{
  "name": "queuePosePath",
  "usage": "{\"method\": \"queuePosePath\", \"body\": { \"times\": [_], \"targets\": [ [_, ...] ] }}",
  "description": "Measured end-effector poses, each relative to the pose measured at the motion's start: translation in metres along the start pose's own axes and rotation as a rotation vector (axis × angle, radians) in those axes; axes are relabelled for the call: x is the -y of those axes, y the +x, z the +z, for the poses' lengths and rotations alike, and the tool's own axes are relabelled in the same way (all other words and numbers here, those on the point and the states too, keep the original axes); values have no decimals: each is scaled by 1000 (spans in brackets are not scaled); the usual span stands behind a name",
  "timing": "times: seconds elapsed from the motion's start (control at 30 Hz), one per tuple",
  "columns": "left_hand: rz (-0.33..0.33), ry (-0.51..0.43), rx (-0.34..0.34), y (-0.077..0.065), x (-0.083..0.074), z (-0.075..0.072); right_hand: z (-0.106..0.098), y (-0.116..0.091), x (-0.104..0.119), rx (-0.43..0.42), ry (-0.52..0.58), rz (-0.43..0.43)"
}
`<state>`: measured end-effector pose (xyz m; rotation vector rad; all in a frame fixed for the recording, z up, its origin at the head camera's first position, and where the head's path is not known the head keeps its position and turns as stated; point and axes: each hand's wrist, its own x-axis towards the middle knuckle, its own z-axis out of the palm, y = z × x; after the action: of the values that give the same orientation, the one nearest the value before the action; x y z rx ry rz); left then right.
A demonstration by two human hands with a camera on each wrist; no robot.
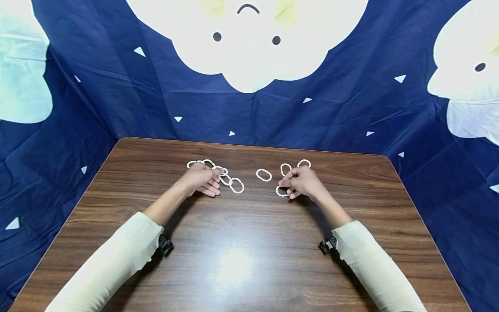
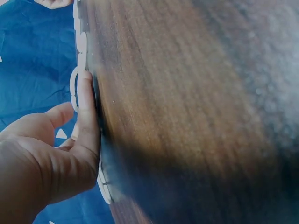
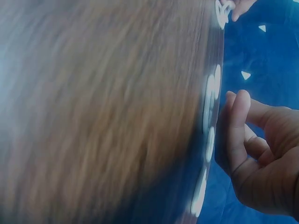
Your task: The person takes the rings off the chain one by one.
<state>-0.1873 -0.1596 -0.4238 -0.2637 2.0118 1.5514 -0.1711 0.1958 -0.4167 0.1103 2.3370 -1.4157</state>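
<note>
Cloth (image 1: 249,117), dark blue with white clouds, stands behind a brown wooden table (image 1: 296,260). Only the head view shows both pale sleeves (image 1: 117,253) and how everything lies from above; the wrist views catch the tabletop nearly edge-on. The left hand (image 1: 200,177) pinches part of the white chain (image 1: 230,182), thumb and finger drawn near each other, the other fingers extended; its wrist view reveals one link tipped up off the wood between them, which from above looks flat. The right hand (image 1: 302,182) has its fingers loosely bent and appears to grasp nothing. From above its fingertips cover part of a near link (image 1: 279,194); its own wrist view shows them beside the links, though contact I cannot tell. Three other loose links (image 1: 265,180) lie around it, one between the hands.
</note>
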Motion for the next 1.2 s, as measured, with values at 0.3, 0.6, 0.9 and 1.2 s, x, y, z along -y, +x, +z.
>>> {"method": "queuePosePath", "body": {
  "times": [0.3,0.6,0.9,1.2],
  "targets": [
    [29,-8,-50,-1,0,0,21,0,13,44,48,-13],
    [88,-17,-78,-4,-4,1,43,3,21,86,38,-14],
    [118,-1,-83,-3,-6,2,59,4,28,136,18,0],
    [115,15,-62,3,-7,3,74,4,39,166,18,-20]
  ]
}}
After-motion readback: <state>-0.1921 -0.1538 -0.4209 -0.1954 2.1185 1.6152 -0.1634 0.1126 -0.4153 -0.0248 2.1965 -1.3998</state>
